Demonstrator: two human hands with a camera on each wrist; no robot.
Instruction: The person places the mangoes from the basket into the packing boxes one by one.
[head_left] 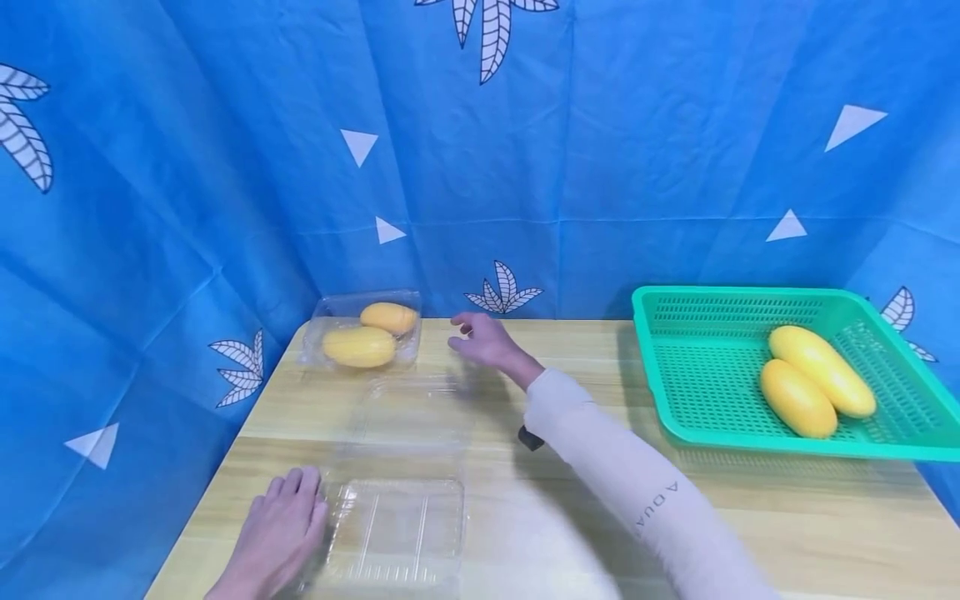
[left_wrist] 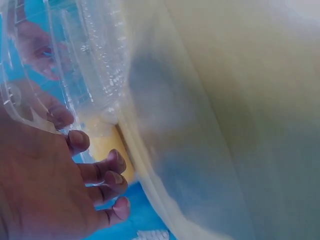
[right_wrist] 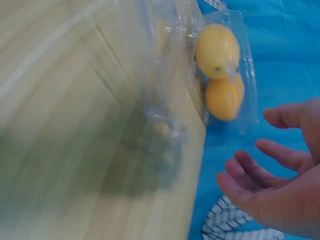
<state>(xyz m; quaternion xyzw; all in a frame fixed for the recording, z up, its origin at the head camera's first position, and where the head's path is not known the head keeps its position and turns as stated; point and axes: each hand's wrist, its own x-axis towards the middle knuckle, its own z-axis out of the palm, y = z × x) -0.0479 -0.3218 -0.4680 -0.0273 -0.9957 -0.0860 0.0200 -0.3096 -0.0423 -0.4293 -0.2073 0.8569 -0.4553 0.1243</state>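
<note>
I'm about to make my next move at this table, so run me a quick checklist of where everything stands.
1. Right hand free: ok, holding nothing.
2. Near clear container open and empty: ok.
3. Fruit available: ok, two yellow fruits in the green basket.
4. Back clear container filled: ok, two more yellow fruits inside.
5. Back clear container closed: cannot tell.
6. Left hand gripping the near clear container: cannot tell.
</note>
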